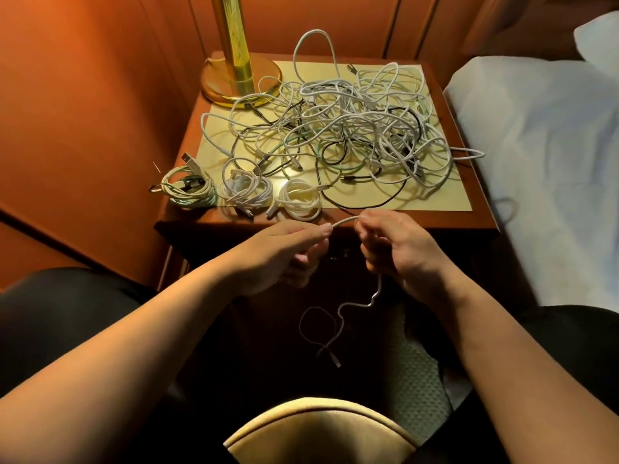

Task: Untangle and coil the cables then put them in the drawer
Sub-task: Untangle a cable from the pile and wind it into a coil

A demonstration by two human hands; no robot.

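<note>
While both forearms reach forward from the near edge, the two hands meet just in front of the nightstand [435,220], held above the person's lap. The left hand [284,254] pinches a white cable [345,221] between thumb and fingertips, its other fingers curled underneath. The right hand [397,244] grips the same cable, fingers folded round it, knuckles turned up. Between the hands a short stretch of the cable arches; from below the right hand the rest hangs down, kinks, and ends in a loose loop with a plug at its tip.

On the nightstand's pale top lies a big tangled heap of cables [345,128], mostly white with some black and pale green strands, spreading from the middle to the far and right edges; one loop overhangs the right edge. Along the near left edge sit three coiled bundles side by side: a greenish coil [187,189] at the left corner, a white coil [244,190] next, and another white coil [301,199] nearest the hands. A brass lamp base [239,80] stands at the far left corner. A bed [542,145] lies to the right. No drawer can be made out in the dark front of the nightstand.
</note>
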